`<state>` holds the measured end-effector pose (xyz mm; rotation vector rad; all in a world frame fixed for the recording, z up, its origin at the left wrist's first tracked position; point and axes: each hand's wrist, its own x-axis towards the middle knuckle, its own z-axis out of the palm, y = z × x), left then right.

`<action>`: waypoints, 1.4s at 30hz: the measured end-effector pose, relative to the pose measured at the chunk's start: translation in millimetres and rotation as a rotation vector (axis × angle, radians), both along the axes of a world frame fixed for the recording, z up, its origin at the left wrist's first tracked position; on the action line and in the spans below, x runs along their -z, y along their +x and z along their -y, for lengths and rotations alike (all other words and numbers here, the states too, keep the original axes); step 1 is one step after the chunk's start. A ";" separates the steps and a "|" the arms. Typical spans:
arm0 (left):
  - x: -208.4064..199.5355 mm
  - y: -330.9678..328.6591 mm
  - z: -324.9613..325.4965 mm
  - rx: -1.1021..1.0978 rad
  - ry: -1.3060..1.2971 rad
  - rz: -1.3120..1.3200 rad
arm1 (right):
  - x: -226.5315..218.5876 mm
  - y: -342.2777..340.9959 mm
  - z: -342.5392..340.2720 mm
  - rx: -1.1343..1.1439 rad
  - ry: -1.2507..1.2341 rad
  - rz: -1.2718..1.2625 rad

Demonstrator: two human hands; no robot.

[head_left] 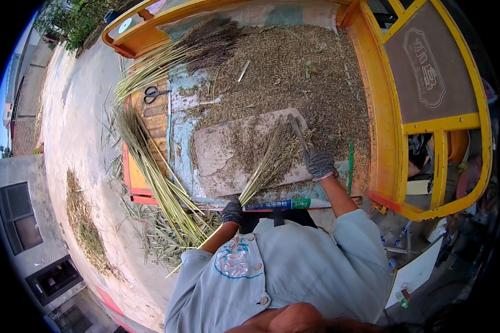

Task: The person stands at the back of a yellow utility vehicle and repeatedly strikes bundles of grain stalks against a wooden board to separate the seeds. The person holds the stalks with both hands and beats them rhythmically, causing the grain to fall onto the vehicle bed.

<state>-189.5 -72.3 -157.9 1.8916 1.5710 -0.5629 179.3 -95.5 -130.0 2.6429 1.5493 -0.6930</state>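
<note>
At frame centre we grip the stalk bundle (269, 161) w/ left hand (233, 212) fingers curled tight, pinning it on the board (216, 150) while right hand (319, 164) fingers wrap the scraper (298, 132).

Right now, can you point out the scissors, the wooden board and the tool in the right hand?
scissors (154, 94), head view, on the handles.
wooden board (214, 152), head view, on its bare left part.
tool (296, 131), head view, on its shaft above the gloved right hand (320, 165).

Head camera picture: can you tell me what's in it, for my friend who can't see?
A person in knit gloves works at a wooden board on an orange cart bed strewn with seeds. The left hand holds a bundle of stalks by its stems, while the right hand presses a scraper tool onto its bushy end. Scissors lie nearby.
</note>
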 end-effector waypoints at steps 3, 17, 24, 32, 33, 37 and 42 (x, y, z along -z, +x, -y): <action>20.2 -6.4 8.6 0.050 -0.034 0.035 | -4.8 -70.6 14.8 -0.235 0.047 -0.107; 26.2 40.0 13.2 -0.077 -0.195 0.121 | -15.3 -114.9 25.7 -0.614 0.112 -0.298; 8.2 29.6 -11.1 0.025 -0.006 0.004 | 50.9 9.0 -5.7 -0.071 -0.178 -0.116; 14.5 33.6 -13.6 0.043 -0.020 -0.065 | 17.0 -72.6 12.5 -0.239 0.146 -0.115; 15.1 35.4 -17.8 0.038 -0.035 -0.076 | 17.9 -100.2 14.7 -0.380 0.115 -0.172; 20.0 24.5 -18.3 0.034 -0.113 -0.060 | 50.0 -88.6 11.3 -0.353 -0.168 -0.308; 25.1 18.7 -17.0 0.053 -0.118 0.034 | 62.1 39.2 -7.3 0.260 -0.106 -0.066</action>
